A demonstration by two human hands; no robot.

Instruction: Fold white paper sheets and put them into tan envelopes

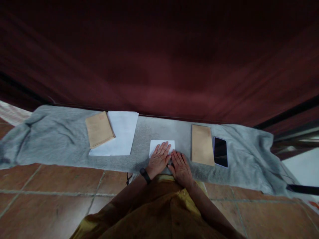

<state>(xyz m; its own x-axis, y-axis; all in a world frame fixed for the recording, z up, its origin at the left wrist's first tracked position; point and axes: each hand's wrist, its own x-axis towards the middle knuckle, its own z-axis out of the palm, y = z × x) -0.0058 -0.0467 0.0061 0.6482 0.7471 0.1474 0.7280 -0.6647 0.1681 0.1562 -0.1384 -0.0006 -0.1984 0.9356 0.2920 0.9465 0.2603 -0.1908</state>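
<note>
A small white sheet of paper point(155, 144), perhaps folded, lies near the front edge of the grey cloth. My left hand point(159, 158) rests flat across it with fingers stretched out. A dark band circles that wrist. Beside it, at the paper's right edge, my right hand point(181, 166) lies flat, fingers extended and thumb close to the left hand. Neither hand grasps anything. The hands cover the lower and right parts of the paper.
The grey cloth point(149, 127) covers a long narrow surface. To the left, a brown envelope point(99, 129) overlaps white sheets point(122, 132). On the right are brown envelopes point(202, 144) and a phone point(220, 151). A dark red curtain point(159, 73) hangs behind; floor tiles point(62, 179) show in front.
</note>
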